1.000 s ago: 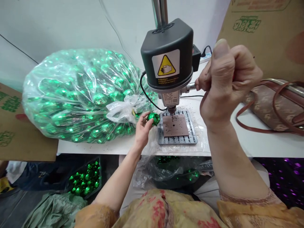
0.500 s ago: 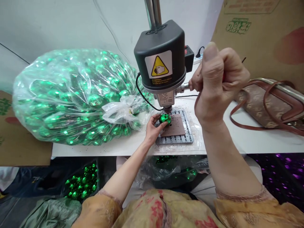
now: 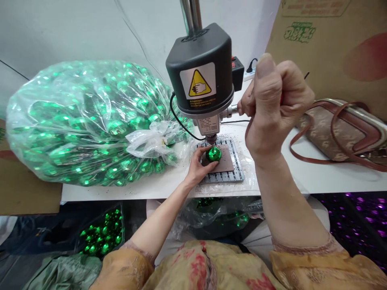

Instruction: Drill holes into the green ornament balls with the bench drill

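Observation:
Between thumb and fingers, my left hand (image 3: 201,166) grips a shiny green faceted ball (image 3: 213,154) on a brown square pad (image 3: 225,162). The pad lies on the slotted metal base (image 3: 238,173) of a small drill press (image 3: 199,68). Right above the ball is the drill chuck (image 3: 211,139); whether the bit touches the ball I cannot tell. My right hand (image 3: 272,104) is closed around the drill press's feed handle (image 3: 230,110), and most of the handle is hidden by the fist.
A big tied clear bag (image 3: 90,121) of green balls fills the table's left. On the right lie a brown patterned handbag (image 3: 341,133) and a cardboard box (image 3: 326,48). Below the edge sit a bin of green balls (image 3: 102,233) and purple shiny pieces (image 3: 363,213). Dark shavings dot the table.
My left hand has brought the green ball rightward from beside the base onto the pad under the chuck. My right hand keeps hold of the handle. The view has shifted slightly.

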`<action>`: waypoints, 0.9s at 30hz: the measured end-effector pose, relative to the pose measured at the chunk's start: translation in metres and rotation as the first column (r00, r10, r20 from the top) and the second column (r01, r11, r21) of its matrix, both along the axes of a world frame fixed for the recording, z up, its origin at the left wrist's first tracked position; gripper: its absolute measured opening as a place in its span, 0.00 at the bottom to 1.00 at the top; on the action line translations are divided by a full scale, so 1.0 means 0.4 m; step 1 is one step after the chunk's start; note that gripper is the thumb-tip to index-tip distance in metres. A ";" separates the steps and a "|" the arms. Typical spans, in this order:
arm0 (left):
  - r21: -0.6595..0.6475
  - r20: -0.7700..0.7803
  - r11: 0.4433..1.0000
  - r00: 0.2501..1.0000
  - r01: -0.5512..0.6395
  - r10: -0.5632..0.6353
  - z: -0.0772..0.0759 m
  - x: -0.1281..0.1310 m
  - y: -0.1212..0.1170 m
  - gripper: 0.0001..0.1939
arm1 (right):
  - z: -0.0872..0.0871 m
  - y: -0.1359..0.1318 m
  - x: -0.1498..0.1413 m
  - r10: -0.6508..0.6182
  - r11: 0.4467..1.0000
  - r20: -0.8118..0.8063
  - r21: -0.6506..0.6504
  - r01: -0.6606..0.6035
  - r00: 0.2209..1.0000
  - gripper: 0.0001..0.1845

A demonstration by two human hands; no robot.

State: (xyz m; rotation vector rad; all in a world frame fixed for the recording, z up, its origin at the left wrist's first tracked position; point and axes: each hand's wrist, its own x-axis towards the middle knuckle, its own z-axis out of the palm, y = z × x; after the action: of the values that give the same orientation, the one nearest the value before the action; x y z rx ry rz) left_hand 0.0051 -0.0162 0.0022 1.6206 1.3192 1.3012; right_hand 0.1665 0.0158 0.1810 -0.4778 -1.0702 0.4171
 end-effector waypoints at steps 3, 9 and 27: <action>-0.002 0.067 1.000 0.998 -0.021 0.021 0.001 0.015 -0.003 0.29 | -0.002 0.001 0.002 -0.002 1.000 0.016 -0.008 0.002 1.000 0.26; -0.023 0.113 1.000 0.994 -0.001 0.004 -0.002 0.035 0.002 0.31 | 0.004 -0.006 0.001 0.002 0.998 0.013 0.062 -0.003 1.000 0.24; -0.050 0.157 0.998 0.987 0.038 -0.029 -0.003 0.036 0.002 0.31 | -0.058 -0.009 -0.015 0.010 0.988 -0.124 0.156 0.010 0.992 0.31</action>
State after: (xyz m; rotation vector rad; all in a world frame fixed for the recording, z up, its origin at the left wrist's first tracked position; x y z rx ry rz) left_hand 0.0195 -0.0154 0.0012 1.4669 1.2161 1.3335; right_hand 0.1607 0.0123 0.1579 -0.3080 -0.9734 0.3549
